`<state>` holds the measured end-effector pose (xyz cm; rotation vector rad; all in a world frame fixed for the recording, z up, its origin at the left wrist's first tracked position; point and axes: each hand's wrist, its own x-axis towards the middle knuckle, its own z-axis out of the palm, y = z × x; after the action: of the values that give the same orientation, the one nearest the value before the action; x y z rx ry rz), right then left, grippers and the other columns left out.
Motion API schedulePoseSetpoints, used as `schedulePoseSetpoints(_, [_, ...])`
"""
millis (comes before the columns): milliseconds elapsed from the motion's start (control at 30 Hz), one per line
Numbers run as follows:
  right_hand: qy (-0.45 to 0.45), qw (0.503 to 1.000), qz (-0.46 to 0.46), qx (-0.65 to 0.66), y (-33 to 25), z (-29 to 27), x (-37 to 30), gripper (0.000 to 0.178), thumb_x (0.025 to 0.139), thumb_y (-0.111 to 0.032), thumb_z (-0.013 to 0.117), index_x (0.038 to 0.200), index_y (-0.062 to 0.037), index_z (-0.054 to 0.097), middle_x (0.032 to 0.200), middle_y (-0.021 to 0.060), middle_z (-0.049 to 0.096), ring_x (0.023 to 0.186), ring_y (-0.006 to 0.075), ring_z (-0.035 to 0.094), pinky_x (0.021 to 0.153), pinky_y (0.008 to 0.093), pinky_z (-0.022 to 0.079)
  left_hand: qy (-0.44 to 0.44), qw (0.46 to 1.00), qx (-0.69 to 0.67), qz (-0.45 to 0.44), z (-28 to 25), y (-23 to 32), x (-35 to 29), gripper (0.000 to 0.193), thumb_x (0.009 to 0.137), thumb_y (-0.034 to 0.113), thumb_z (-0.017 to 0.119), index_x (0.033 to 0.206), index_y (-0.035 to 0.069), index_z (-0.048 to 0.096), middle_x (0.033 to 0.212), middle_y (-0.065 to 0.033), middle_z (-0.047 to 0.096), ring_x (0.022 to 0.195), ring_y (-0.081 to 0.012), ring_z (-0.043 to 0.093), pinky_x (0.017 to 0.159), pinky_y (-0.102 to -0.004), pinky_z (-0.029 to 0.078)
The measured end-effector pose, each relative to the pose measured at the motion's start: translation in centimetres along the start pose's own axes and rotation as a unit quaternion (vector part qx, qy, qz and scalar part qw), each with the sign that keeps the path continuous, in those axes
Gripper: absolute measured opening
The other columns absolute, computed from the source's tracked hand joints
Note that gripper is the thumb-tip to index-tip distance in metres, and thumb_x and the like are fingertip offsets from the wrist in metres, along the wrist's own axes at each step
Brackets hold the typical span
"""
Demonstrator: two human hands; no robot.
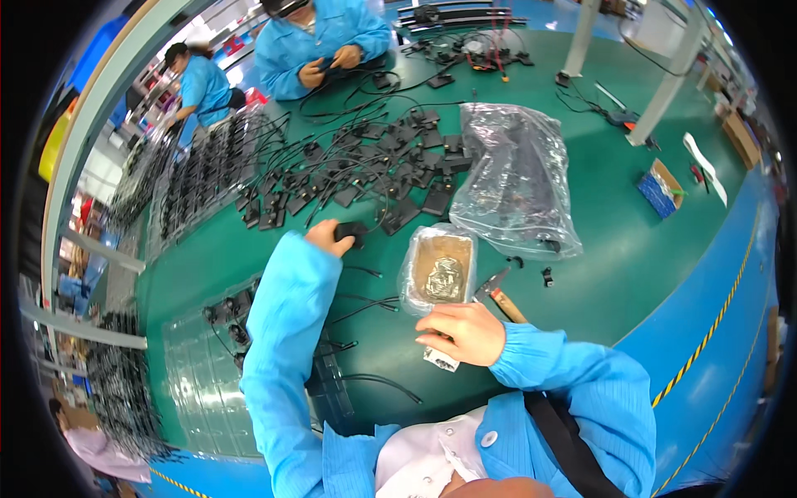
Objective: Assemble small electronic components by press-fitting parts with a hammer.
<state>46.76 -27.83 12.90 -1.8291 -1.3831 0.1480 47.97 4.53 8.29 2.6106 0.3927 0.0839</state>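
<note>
My left hand (329, 239) is closed on a small black box-shaped device (352, 233) at the near edge of a heap of similar black devices with cables (378, 153). My right hand (466, 334) is curled over a small white block (441, 359), fingers pointing left; the thumb's grip is partly hidden. Just beyond it stands an open box lined with clear plastic (467, 249), with small shiny pieces (444, 280) inside. Beside that hand lies a tool with a wooden handle (508, 305) and a metal head.
A large clear plastic bag (516, 178) lies beyond the lined box. Clear trays (199, 382) with black devices sit at the left. A small blue box (658, 192) stands at the right, near a metal post (667, 83). Across the table a person in blue (320, 41) handles a black item.
</note>
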Motion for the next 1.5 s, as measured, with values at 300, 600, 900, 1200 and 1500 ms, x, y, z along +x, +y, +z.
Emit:
schedulePoseSetpoints(300, [0.026, 0.802, 0.322, 0.502, 1.4, 0.2, 0.5, 0.022, 0.077, -0.016, 0.062, 0.095, -0.0039, 0.059, 0.081, 0.0057, 0.056, 0.060, 0.0141, 0.054, 0.050, 0.0253, 0.043, -0.143, 0.891, -0.430, -0.019, -0.6, 11.4, -13.8, 0.024, 0.085, 0.014, 0.050, 0.099, -0.005, 0.049, 0.066, -0.0118, 0.057, 0.052, -0.0187, 0.057, 0.050, -0.0242, 0.046])
schedulePoseSetpoints(600, [0.079, 0.985, -0.062, 0.141, 0.3, 1.3, 0.3, 0.028, 0.075, -0.012, 0.060, 0.102, -0.0038, 0.056, 0.083, 0.0072, 0.054, 0.075, 0.0226, 0.054, 0.066, 0.0290, 0.045, -0.224, 0.723, -0.652, -0.050, 1.3, 11.9, -16.8, 0.043, 0.085, 0.020, 0.053, 0.119, -0.001, 0.037, 0.102, -0.0218, 0.051, 0.078, -0.0272, 0.058, 0.064, -0.0335, 0.051])
schedulePoseSetpoints(900, [0.136, 0.988, -0.072, -0.005, 3.8, 0.9, -3.8, 0.011, 0.077, -0.017, 0.056, 0.084, -0.0085, 0.057, 0.080, 0.0057, 0.054, 0.068, 0.0257, 0.053, 0.062, 0.0334, 0.045, -0.159, 0.791, -0.587, 0.071, 0.1, 9.7, -19.3, 0.055, 0.083, 0.016, 0.054, 0.130, 0.005, 0.028, 0.117, -0.0183, 0.045, 0.097, -0.0286, 0.051, 0.079, -0.0364, 0.046])
schedulePoseSetpoints(1200, [0.148, 0.894, 0.370, -0.203, 12.4, -3.1, -6.3, 0.016, 0.076, -0.020, 0.058, 0.088, -0.0096, 0.061, 0.089, 0.0075, 0.051, 0.072, 0.0297, 0.056, 0.066, 0.0377, 0.047, 0.062, 0.648, -0.758, 0.050, -3.3, 5.2, -20.1, 0.064, 0.079, 0.040, 0.059, 0.124, 0.001, 0.036, 0.103, -0.0089, 0.052, 0.068, -0.0189, 0.056, 0.068, -0.0337, 0.047])
schedulePoseSetpoints(1500, [0.107, 0.934, 0.333, -0.074, 15.8, -4.5, -6.4, 0.017, 0.071, -0.009, 0.063, 0.088, -0.0034, 0.063, 0.076, 0.0061, 0.054, 0.062, 0.0189, 0.053, 0.060, 0.0289, 0.044, 0.208, 0.725, -0.656, 0.037, -2.4, 4.3, -21.3, 0.075, 0.070, 0.043, 0.066, 0.122, -0.003, 0.037, 0.095, -0.0114, 0.052, 0.072, -0.0230, 0.058, 0.075, -0.0410, 0.048])
